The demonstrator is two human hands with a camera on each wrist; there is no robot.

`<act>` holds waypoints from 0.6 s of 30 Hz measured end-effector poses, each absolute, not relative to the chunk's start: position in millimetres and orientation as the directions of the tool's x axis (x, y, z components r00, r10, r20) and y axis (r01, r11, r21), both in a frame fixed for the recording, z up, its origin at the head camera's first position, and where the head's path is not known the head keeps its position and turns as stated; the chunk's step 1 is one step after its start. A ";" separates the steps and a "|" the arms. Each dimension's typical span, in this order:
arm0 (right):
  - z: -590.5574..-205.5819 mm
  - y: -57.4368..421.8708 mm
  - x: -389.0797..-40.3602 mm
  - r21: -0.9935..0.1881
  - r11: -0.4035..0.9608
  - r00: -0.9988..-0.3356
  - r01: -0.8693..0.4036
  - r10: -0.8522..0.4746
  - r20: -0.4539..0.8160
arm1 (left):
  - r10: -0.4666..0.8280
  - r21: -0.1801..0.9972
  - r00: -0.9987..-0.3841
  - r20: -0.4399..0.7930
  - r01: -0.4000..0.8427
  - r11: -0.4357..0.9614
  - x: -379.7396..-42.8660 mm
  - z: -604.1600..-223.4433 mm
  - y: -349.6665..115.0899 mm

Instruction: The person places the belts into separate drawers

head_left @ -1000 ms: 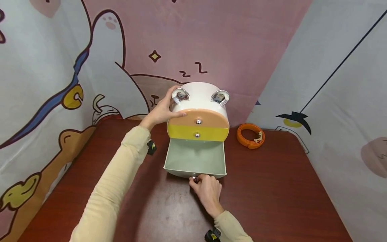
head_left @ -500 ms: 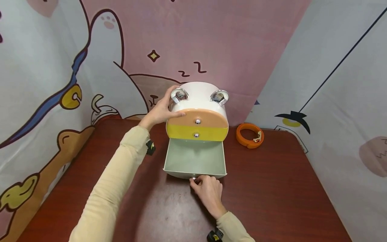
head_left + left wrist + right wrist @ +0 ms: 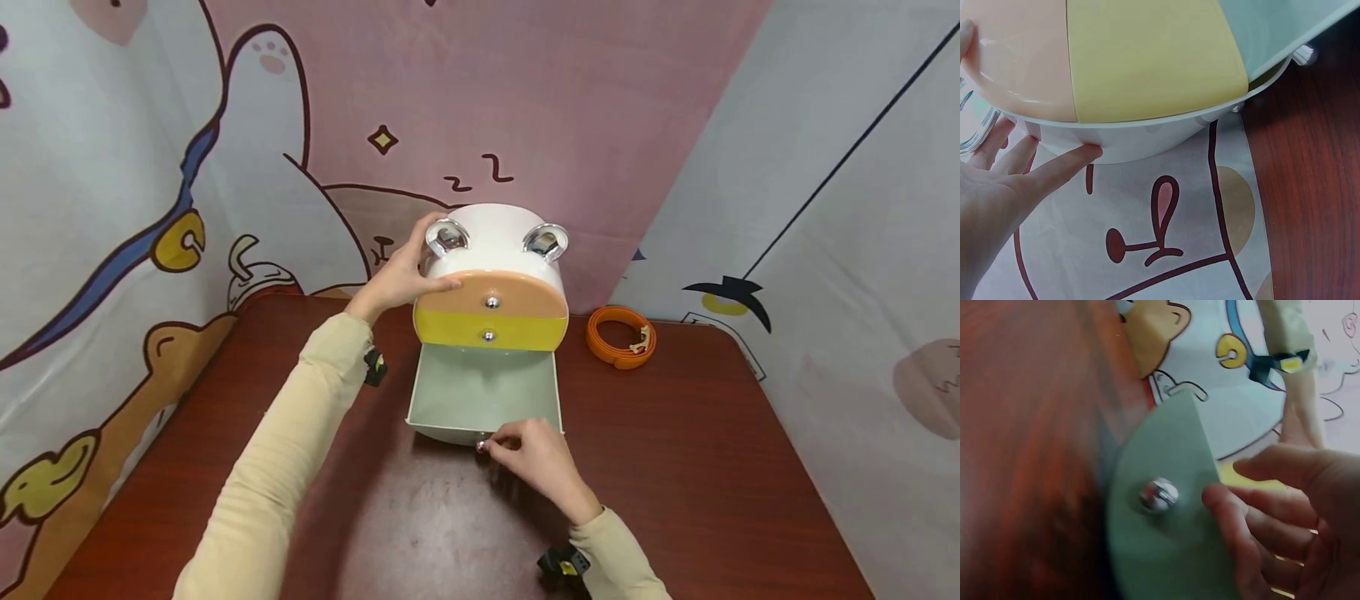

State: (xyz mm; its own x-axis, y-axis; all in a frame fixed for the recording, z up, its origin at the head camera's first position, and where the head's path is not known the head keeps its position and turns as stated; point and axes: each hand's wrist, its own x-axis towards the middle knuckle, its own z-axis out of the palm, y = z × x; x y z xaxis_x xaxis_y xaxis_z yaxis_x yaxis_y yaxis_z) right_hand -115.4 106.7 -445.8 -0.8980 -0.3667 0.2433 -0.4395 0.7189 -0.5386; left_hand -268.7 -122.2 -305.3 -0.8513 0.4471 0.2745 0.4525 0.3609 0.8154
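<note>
A small cabinet (image 3: pixel 498 233) with a white rounded shell and two silver ears stands at the back of the table. Its orange drawer (image 3: pixel 465 293) and yellow drawer (image 3: pixel 450 329) are closed. Below them the green drawer (image 3: pixel 487 387) is pulled far out, with nothing inside. My left hand (image 3: pixel 401 275) holds the cabinet's left side, thumb over the orange front and fingers spread along the shell (image 3: pixel 1141 140). Beside the green drawer's silver knob (image 3: pixel 1160 495) is my right hand (image 3: pixel 538 458), off the knob, its fingers loosely bent at the drawer's top edge.
A coiled orange belt (image 3: pixel 622 360) with a metal buckle lies right of the cabinet on the dark red table (image 3: pixel 675 467). Cartoon-printed cloth (image 3: pixel 600 100) hangs close behind and along both sides.
My right hand has let go of the green drawer's knob and shifted slightly to the right. The left hand and the cabinet have stayed in place.
</note>
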 end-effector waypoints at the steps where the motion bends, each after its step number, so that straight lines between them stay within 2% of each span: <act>1: -443.3 109.7 -117.8 -0.568 0.688 -0.890 -0.452 -0.390 0.237 | 0.446 0.817 -0.852 0.274 0.451 0.360 -268.7 -305.5 -122.1; 5: -434.1 120.8 -126.5 -0.645 0.613 -0.876 -0.456 -0.435 0.207 | 0.446 0.822 -0.853 0.270 0.446 0.355 -269.4 -305.8 -121.8; 18: -427.7 159.2 -156.5 -0.672 0.604 -0.889 -0.429 -0.416 0.193 | 0.445 0.811 -0.855 0.265 0.448 0.377 -269.2 -305.4 -122.8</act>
State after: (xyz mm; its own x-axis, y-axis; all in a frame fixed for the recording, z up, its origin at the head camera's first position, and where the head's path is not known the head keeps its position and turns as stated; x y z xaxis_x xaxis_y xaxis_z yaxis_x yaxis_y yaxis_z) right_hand -156.5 159.2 -427.7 -0.8888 -0.4157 0.1931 -0.4286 0.6044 -0.6716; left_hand -269.2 -122.8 -305.4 -0.8553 0.4452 0.2652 0.4476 0.3769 0.8109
